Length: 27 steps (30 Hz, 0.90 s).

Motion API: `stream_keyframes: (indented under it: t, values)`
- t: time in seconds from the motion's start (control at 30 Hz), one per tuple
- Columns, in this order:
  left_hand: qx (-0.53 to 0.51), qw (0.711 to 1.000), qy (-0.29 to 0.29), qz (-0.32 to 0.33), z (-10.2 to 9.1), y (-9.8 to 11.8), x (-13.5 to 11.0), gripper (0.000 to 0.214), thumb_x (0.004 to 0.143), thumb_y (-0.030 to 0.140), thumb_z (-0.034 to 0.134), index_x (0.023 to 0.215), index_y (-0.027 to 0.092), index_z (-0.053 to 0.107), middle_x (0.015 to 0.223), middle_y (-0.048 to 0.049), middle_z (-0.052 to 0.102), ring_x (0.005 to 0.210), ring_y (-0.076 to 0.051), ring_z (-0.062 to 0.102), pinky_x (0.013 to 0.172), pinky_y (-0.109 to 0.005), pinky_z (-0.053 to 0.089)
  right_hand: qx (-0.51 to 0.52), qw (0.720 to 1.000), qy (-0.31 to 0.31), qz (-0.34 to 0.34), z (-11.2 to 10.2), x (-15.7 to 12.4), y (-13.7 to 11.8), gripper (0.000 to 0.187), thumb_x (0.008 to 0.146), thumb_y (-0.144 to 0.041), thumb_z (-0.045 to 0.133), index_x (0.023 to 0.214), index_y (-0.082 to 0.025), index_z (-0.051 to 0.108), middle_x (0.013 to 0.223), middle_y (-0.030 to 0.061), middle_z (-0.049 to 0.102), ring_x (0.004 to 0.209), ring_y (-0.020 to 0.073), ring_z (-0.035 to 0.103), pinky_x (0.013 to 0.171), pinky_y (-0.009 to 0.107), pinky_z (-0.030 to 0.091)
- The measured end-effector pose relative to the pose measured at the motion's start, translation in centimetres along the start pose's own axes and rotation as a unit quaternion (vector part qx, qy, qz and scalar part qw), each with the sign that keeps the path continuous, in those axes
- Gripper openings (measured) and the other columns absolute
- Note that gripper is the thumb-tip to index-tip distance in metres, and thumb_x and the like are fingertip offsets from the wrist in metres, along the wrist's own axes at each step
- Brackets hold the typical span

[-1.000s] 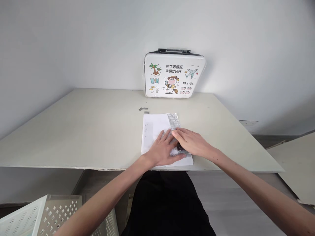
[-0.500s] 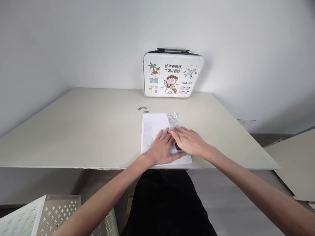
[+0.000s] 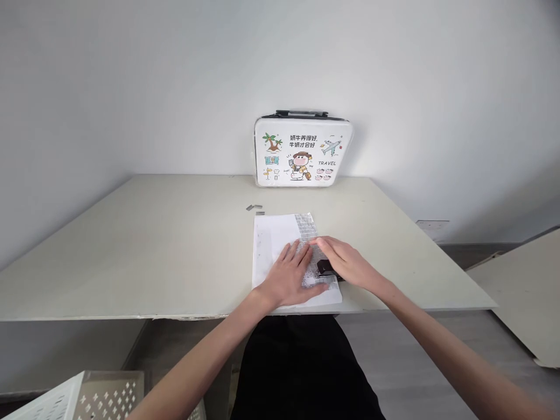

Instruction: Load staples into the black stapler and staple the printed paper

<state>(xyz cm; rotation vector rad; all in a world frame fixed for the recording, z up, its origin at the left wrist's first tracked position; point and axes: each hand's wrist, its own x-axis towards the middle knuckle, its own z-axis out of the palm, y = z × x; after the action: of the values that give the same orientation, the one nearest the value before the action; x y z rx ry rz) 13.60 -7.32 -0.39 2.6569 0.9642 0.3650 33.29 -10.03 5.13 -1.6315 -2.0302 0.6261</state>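
Observation:
A white sheet of paper (image 3: 273, 239) lies at the near edge of the table (image 3: 175, 245), with a strip of clear bubble wrap (image 3: 306, 224) on its right half. My left hand (image 3: 289, 280) lies flat on the wrap, fingers spread. My right hand (image 3: 343, 262) rests beside it, fingers curved over a small black object (image 3: 324, 268) that sits on the wrap; most of that object is hidden under the hand.
A white carry case (image 3: 301, 151) with cartoon prints stands against the wall at the table's back. Small metal bits (image 3: 254, 207) lie just beyond the paper. A perforated white basket (image 3: 87, 399) is at lower left; a board (image 3: 525, 291) leans at right.
The camera tilted up a little, so the table sits lower in view. My right hand drew back slightly, uncovering more of the black object. My left hand stayed flat.

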Motion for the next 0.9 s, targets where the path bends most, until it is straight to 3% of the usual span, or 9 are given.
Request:
stream_keyframes:
  t: [0.07, 0.13, 0.2, 0.37, 0.5, 0.6, 0.77, 0.9]
  values:
    - [0.003, 1.0, -0.003, 0.003, -0.1, -0.1, -0.2, 0.096, 0.096, 0.08, 0.031, 0.167, 0.019, 0.012, 0.172, -0.009, 0.014, 0.159, -0.03, -0.001, 0.131, -0.052, 0.006, 0.05, 0.997, 0.017, -0.051, -0.3, -0.9, 0.9, 0.05, 0.109, -0.052, 0.025, 0.117, -0.028, 0.068, 0.137, 0.0049, 0.066, 0.13, 0.0236, 0.058, 0.108, 0.039, 0.046]
    - [0.007, 1.0, -0.009, 0.005, -0.4, -0.3, -0.5, 0.095, 0.097, 0.08, 0.031, 0.167, 0.02, 0.011, 0.173, -0.0086, 0.013, 0.159, -0.03, 0.0, 0.131, -0.053, 0.006, 0.04, 0.993, 0.007, -0.108, -0.2, -1.9, 2.1, 0.038, 0.104, -0.055, 0.043, 0.113, -0.027, 0.069, 0.131, 0.0064, 0.069, 0.126, 0.0259, 0.06, 0.106, 0.041, 0.048]
    - [0.009, 1.0, -0.021, 0.007, -1.1, -0.5, -1.0, 0.093, 0.098, 0.078, 0.031, 0.167, 0.019, 0.01, 0.173, -0.0092, 0.011, 0.159, -0.029, 0.001, 0.131, -0.052, 0.005, 0.012, 0.993, 0.011, -0.117, 0.1, -2.9, 3.6, 0.035, 0.097, -0.056, 0.058, 0.115, -0.028, 0.068, 0.124, 0.007, 0.071, 0.118, 0.0275, 0.064, 0.101, 0.043, 0.051]
    - [0.025, 0.999, -0.023, -0.019, -3.7, -2.6, -4.1, 0.083, 0.103, 0.069, 0.034, 0.168, 0.028, 0.003, 0.173, -0.0042, 0.006, 0.159, -0.026, 0.003, 0.131, -0.049, 0.011, 0.009, 0.996, 0.086, 0.001, 0.1, -5.2, 8.2, 0.04, 0.092, -0.059, 0.063, 0.117, -0.029, 0.067, 0.121, 0.0065, 0.074, 0.107, 0.0288, 0.07, 0.087, 0.04, 0.057]
    - [0.063, 0.994, -0.017, -0.084, -5.6, -5.1, -7.6, 0.077, 0.104, 0.065, 0.038, 0.167, 0.032, 0.009, 0.173, -0.0009, 0.01, 0.159, -0.028, 0.009, 0.131, -0.05, 0.013, 0.035, 0.985, 0.153, 0.075, -0.7, -6.8, 11.0, 0.044, 0.085, -0.064, 0.068, 0.113, -0.029, 0.069, 0.115, 0.0061, 0.075, 0.102, 0.0296, 0.07, 0.078, 0.036, 0.057]
    - [0.089, 0.991, -0.022, -0.094, -6.2, -5.9, -9.2, 0.074, 0.104, 0.064, 0.039, 0.166, 0.033, 0.015, 0.172, 0.0012, 0.012, 0.159, -0.026, 0.012, 0.131, -0.049, 0.013, 0.04, 0.969, 0.209, 0.122, -1.2, -7.4, 12.1, 0.046, 0.08, -0.066, 0.071, 0.107, -0.028, 0.071, 0.108, 0.0063, 0.076, 0.092, 0.0286, 0.07, 0.074, 0.036, 0.056]
    - [0.103, 0.991, -0.02, -0.083, -6.0, -5.4, -9.1, 0.072, 0.102, 0.065, 0.042, 0.165, 0.036, 0.022, 0.172, 0.0021, 0.018, 0.159, -0.027, 0.015, 0.13, -0.052, 0.012, 0.107, 0.93, 0.282, 0.213, -1.7, -7.7, 12.6, 0.051, 0.073, -0.065, 0.078, 0.107, -0.028, 0.074, 0.102, 0.0045, 0.076, 0.087, 0.0254, 0.068, 0.07, 0.034, 0.053]
    - [0.097, 0.993, -0.026, -0.056, -5.0, -4.2, -7.0, 0.072, 0.102, 0.068, 0.04, 0.164, 0.033, 0.027, 0.171, -0.0006, 0.021, 0.159, -0.027, 0.014, 0.131, -0.052, 0.008, 0.229, 0.88, 0.358, 0.211, -1.8, -7.6, 13.2, 0.056, 0.076, -0.063, 0.077, 0.116, -0.023, 0.072, 0.111, 0.0071, 0.075, 0.1, 0.0275, 0.069, 0.084, 0.037, 0.053]
